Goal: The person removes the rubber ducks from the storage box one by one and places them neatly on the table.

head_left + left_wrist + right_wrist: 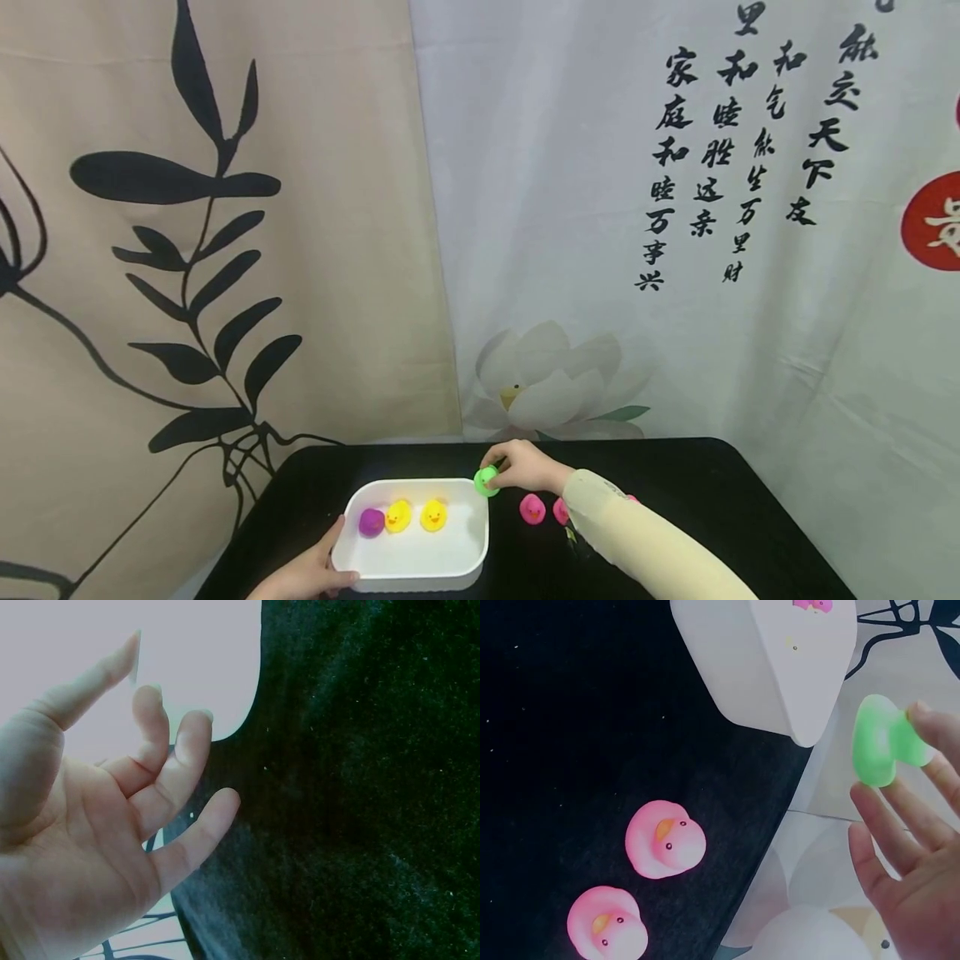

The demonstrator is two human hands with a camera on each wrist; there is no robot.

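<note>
My right hand [525, 467] pinches a small green rubber duck [486, 481] between thumb and fingers, at the far right corner of a white plastic box [420, 575]. In the right wrist view, the green duck [875, 742] is apart from the box rim [802, 735]. Inside the box lie a purple duck [371, 522] and two yellow ducks [397, 516] in a row. At the box's near left side, my left hand [311, 571] holds it, thumb at the front edge. The left wrist view shows that hand [97, 802] with bent fingers beside the white box [217, 667].
Pink ducks [532, 508] lie on the black table [525, 567] right of the box, partly behind the right sleeve [645, 533]. A small dark green thing [572, 536] shows beside the sleeve. A printed cloth [360, 250] hangs behind the table.
</note>
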